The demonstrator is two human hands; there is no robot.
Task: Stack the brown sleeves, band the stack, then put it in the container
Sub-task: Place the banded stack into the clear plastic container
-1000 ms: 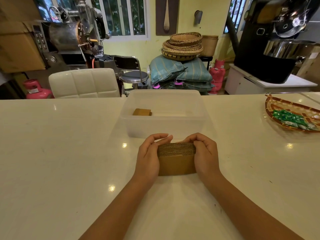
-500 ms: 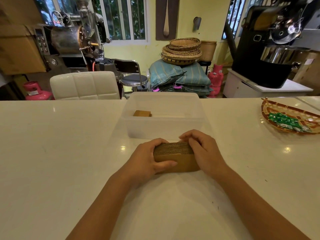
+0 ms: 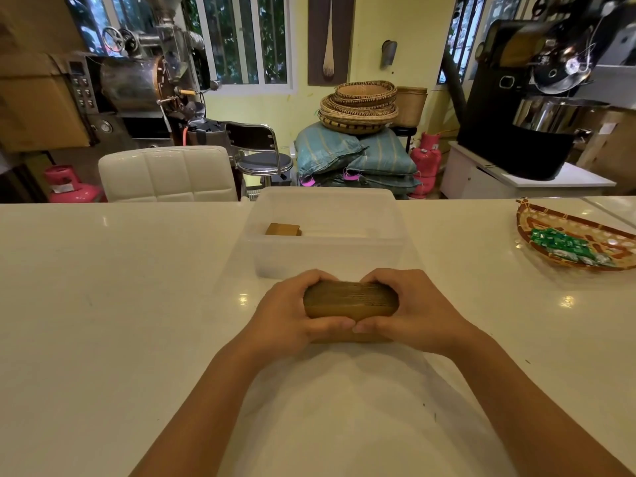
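The big white tabletop (image 3: 103, 321) spreads out under both hands and far off to each side of them. Just past the fingers, on the far side, sits the clear plastic container (image 3: 327, 259). One small brown bundle (image 3: 283, 229) lies inside it, near its left wall, well apart from the hands. Far off to the right of the right hand rests a woven basket (image 3: 537, 222) with green wrapped packets (image 3: 564, 247) in it. The stack of brown sleeves (image 3: 351, 301) is in the middle, between the two hands, just in front of the container and low over the tabletop; I cannot tell if it touches the top. The left hand (image 3: 292, 321) wraps around the left end of the stack and the right hand (image 3: 416, 318) wraps around the right end. The fingers (image 3: 311, 277) curl over the top edge, and they are clamped tight on the stack. The two thumbs (image 3: 330, 326) press on the near face, and their tips meet in the middle.
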